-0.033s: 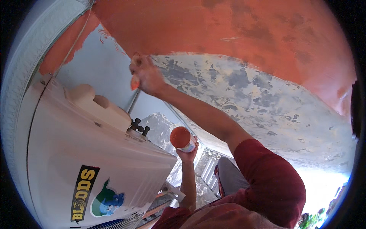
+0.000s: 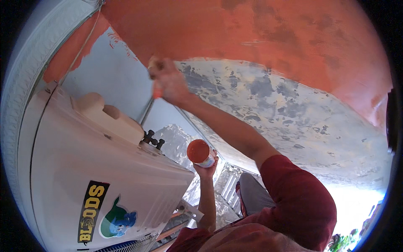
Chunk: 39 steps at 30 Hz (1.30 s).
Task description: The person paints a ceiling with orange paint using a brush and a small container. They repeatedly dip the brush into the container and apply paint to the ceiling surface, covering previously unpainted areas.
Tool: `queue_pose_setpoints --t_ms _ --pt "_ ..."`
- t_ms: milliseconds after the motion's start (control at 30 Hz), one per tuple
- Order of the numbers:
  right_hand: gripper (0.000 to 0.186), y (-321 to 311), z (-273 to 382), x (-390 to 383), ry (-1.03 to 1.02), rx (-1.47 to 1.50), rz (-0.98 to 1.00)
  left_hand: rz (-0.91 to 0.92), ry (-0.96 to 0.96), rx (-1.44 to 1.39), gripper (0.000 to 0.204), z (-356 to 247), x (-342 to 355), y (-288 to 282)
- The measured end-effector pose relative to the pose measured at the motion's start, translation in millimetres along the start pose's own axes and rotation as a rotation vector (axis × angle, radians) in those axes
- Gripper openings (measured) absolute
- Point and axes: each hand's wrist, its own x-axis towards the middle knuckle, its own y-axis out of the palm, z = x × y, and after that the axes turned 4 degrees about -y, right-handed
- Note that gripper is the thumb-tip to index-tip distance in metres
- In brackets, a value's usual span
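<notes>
My right hand (image 2: 173, 86) is closed round a paintbrush (image 2: 155, 68), up against the wall corner where orange paint meets bare plaster. Motion blurs both hand and brush; an orange end pokes out below the fingers, and the bristles are hard to make out. Lower down, my left hand (image 2: 206, 169) grips a small paint can (image 2: 198, 151) from beneath and its right side. Orange paint coats the inside of the can, whose open mouth is tilted toward me. The orange-painted wall (image 2: 201, 29) spreads above a patchy grey and white unpainted stretch (image 2: 268, 101).
A white air-conditioner outdoor unit (image 2: 63, 155) with stickers and black valves (image 2: 152, 140) fills the left side, close to both arms. A thin cord (image 2: 86, 42) hangs at the upper left. Metal bracket (image 2: 191, 211) and rails lie below; green leaves (image 2: 342, 240) show at lower right.
My right hand has shifted slightly right along the corner with the paintbrush. My left hand and the can have stayed in place.
</notes>
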Motion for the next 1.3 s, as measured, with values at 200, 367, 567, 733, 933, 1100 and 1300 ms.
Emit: queue_pose_setpoints --t_ms 200,367,567,733,933,1100,1300 --pt "0.020 -234 4 -89 0.084 -0.155 -0.464 -0.029 -0.012 0.014 0.064 10 3 4" --pt "0.003 -338 54 -124 0.139 -0.574 -0.837 0.007 -0.080 -0.011 0.062 24 23 4" --pt "0.023 -254 40 -77 0.099 -0.609 -0.435 0.004 -0.100 -0.046 0.067 28 22 -6" --pt "0.046 -115 33 -10 -0.064 -0.530 0.016 0.009 -0.062 -0.052 0.064 24 12 3" --pt "0.035 -102 10 3 -0.140 -0.116 -0.004 -0.001 -0.066 -0.044 0.062 17 9 4" --pt "0.015 -231 0 -76 0.004 -0.284 -0.440 0.036 -0.084 -0.054 0.065 18 14 5" --pt "0.013 -270 32 -99 0.033 -0.664 -0.701 0.103 -0.091 -0.050 0.064 18 20 -8"
